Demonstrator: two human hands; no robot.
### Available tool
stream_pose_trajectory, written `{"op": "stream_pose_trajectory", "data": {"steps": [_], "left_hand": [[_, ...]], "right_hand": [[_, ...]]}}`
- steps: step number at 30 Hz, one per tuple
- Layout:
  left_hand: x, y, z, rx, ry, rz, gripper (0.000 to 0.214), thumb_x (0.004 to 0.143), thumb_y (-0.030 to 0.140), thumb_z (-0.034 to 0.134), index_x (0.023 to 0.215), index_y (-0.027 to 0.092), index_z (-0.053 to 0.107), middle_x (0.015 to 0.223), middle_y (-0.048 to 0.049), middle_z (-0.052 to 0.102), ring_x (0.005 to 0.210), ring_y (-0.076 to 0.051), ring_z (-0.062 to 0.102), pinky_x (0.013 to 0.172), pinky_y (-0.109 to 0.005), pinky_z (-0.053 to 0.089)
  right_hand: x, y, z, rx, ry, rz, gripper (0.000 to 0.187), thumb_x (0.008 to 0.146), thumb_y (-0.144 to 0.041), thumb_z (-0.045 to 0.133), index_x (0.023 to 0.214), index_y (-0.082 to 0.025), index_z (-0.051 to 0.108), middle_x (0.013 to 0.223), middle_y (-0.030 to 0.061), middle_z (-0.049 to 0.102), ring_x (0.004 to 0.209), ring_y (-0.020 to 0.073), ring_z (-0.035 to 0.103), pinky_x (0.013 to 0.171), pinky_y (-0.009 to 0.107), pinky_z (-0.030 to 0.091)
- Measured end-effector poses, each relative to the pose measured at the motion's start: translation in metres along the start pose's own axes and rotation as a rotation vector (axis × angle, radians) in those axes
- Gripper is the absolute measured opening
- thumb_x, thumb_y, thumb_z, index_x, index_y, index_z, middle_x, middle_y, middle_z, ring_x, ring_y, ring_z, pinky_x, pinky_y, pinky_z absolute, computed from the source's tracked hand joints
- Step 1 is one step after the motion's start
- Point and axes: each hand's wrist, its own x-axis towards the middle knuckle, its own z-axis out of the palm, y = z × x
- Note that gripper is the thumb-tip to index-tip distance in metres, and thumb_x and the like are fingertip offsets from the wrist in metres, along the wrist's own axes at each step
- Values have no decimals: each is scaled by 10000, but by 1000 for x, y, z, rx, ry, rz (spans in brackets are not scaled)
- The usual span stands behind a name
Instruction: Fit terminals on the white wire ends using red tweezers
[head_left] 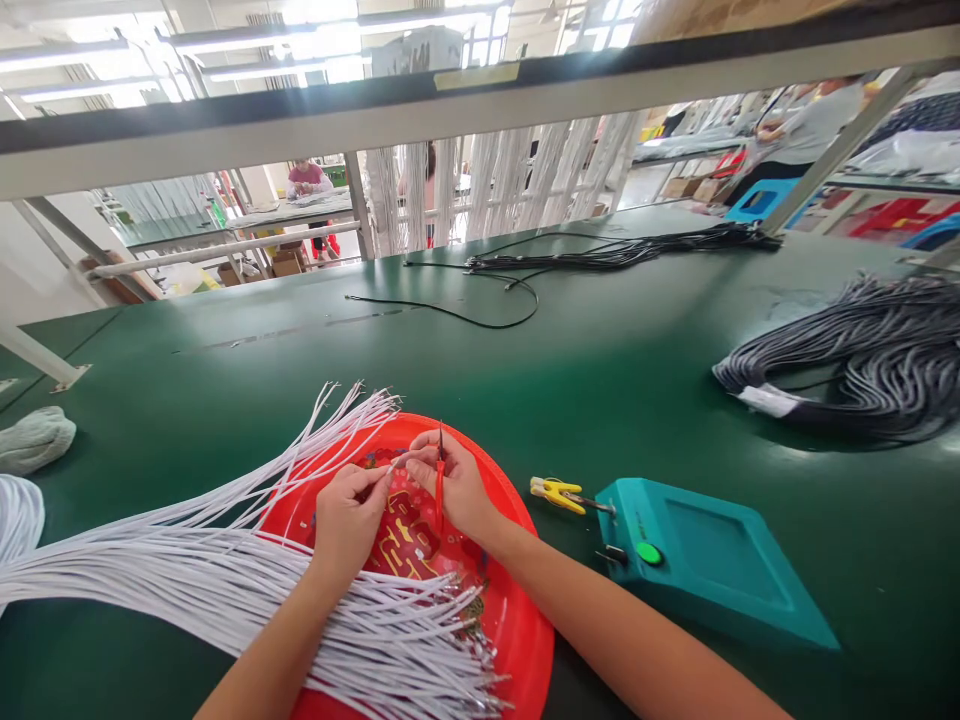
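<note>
My left hand (349, 520) is closed, its thumb and forefinger pinching a white cable close to its tip. Red-handled scissors (440, 482) are held in my right hand (463, 492), dark blades pointing up. The right fingertips also meet the cable tip, just beside the left ones. Both hands are over a round red tray (534, 610) with gold characters on its base. A thick bundle of white cables (172, 570) runs in from the left, under my left forearm. Its metal-tipped ends rest across the tray, while another group of white cable ends (330, 440) fans out at the tray's far left.
Right of the tray sits a teal device (720, 560) with a green button and a yellow clip (556, 494). Coiled dark cables (885, 370) lie farther right; black cables (637, 252) stretch along the back. A shelf beam (300, 130) crosses above. People work at tables beyond.
</note>
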Motion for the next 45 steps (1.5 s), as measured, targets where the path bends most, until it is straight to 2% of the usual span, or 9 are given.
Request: {"op": "stream_pose_trajectory", "data": {"steps": [8, 11, 16, 24, 32, 34, 39, 41, 45], "left_hand": [[-5, 1, 3, 178, -41, 79, 235, 802, 300, 512, 837, 192, 717, 635, -19, 566, 552, -117, 535, 542, -230, 426], [-6, -1, 4, 107, -60, 29, 229, 799, 300, 515, 834, 179, 706, 665, -29, 595, 596, -132, 560, 588, -245, 442], [-6, -4, 6, -138, -74, -141, 222, 784, 332, 538, 839, 166, 675, 778, -51, 677, 696, -165, 608, 654, -269, 470], [-9, 3, 7, -102, -5, -89, 202, 776, 330, 553, 795, 167, 669, 705, -29, 637, 614, -134, 566, 582, -237, 448], [-10, 4, 8, -53, 43, -56, 199, 778, 311, 546, 779, 154, 668, 660, -17, 609, 568, -118, 525, 550, -232, 427], [-10, 2, 7, -63, 52, -46, 197, 779, 309, 547, 789, 154, 668, 679, -22, 614, 595, -124, 541, 567, -236, 434], [-8, -2, 6, -74, 58, -45, 183, 780, 296, 550, 810, 163, 672, 741, -31, 635, 675, -142, 577, 634, -248, 454], [-7, -2, 6, -65, 49, -38, 180, 783, 287, 547, 813, 164, 674, 757, -35, 643, 690, -145, 583, 646, -250, 455], [-7, -4, 7, -51, 1, 5, 172, 797, 261, 529, 822, 168, 671, 773, -38, 649, 710, -146, 587, 668, -252, 451]], "right_hand": [[-3, 6, 2, -254, 33, -85, 179, 715, -297, 613, 827, -217, 499, 703, -14, 562, 643, 146, 544, 607, 283, 465], [-4, 6, 2, -343, 37, -132, 83, 747, -259, 563, 797, -213, 516, 708, -15, 543, 644, 138, 518, 613, 277, 450], [-2, 5, 2, -245, 23, -99, 77, 750, -253, 567, 773, -211, 506, 710, -12, 550, 654, 141, 525, 615, 273, 441], [-4, 5, 3, -426, 70, -197, 71, 769, -222, 527, 713, -216, 484, 656, -14, 555, 577, 137, 507, 548, 262, 422], [-5, 13, -7, -763, -105, -725, 220, 657, -53, 432, 769, -222, 518, 707, 15, 638, 667, 167, 586, 633, 286, 452], [-3, 13, -8, -741, -108, -679, 194, 674, -72, 450, 778, -222, 516, 697, 9, 629, 643, 160, 577, 619, 279, 453], [4, 11, -8, -498, 146, -214, 39, 777, -207, 504, 812, -222, 498, 712, -2, 589, 623, 141, 570, 581, 258, 468], [5, 8, -7, -367, 177, -176, 55, 789, -237, 524, 833, -221, 496, 733, 0, 595, 671, 144, 588, 623, 264, 482], [1, 3, -6, -368, 21, -291, 72, 781, -213, 562, 852, -213, 547, 797, 14, 634, 686, 135, 587, 634, 255, 474]]}}
